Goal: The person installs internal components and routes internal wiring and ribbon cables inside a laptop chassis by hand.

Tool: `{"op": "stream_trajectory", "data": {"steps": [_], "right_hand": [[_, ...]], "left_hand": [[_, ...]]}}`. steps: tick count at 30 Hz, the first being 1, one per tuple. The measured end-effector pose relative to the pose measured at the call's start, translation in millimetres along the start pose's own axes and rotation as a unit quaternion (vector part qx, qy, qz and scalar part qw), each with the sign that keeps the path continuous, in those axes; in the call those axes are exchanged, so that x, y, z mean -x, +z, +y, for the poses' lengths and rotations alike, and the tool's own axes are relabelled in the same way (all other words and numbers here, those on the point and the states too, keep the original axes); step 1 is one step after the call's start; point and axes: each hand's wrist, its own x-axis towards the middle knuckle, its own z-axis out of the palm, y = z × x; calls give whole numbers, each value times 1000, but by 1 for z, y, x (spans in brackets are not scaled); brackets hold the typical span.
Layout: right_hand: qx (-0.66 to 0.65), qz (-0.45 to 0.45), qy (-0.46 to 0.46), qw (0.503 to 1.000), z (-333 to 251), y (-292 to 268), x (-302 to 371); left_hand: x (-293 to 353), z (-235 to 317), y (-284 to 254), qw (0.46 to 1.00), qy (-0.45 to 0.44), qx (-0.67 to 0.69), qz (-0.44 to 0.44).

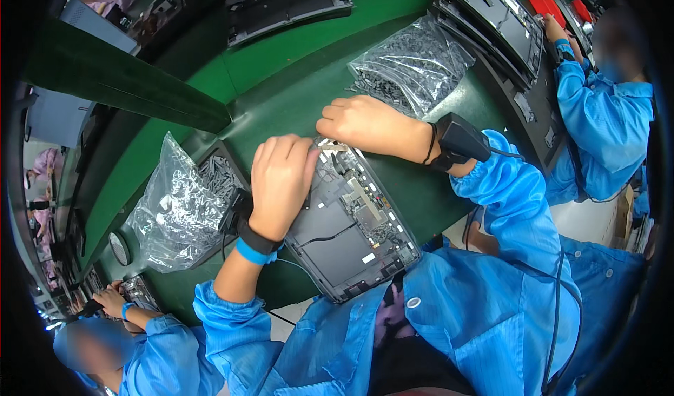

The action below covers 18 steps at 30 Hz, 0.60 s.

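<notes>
A dark grey laptop base [326,245] lies opened up in front of me, slanted, its near end close to my body. Circuit boards, cables and small white pads run down its right side. My left hand [279,178] rests over its far left corner, fingers bent down and thumb alongside; the fingertips are hidden. Just beyond the far edge, my right hand [361,123] is closed with its fingers curled under. What either hand pinches is out of sight. Both wrists wear black straps, and the right one carries a black box-shaped device [460,140].
Left stands a tray of small dark parts [219,175] beside a clear plastic bag [172,206]. A bag of small black parts [414,66] lies beyond my right hand. Stacked laptop bases [491,20] stand at the far right; another base [288,6] lies farther back. Co-workers sit on both sides.
</notes>
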Motion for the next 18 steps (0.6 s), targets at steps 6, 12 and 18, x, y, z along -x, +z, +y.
{"op": "stream_trajectory", "data": {"steps": [6,12,18], "right_hand": [[-61,170,14,983,-7,-21,16],[-123,166,21,978,-30,-22,51],[-10,150,-128,980,-44,-18,63]], "left_hand": [[33,38,-21,993,-24,32,-112],[27,37,-24,990,-53,53,-120],[12,27,-24,959,-137,192,-154]]}}
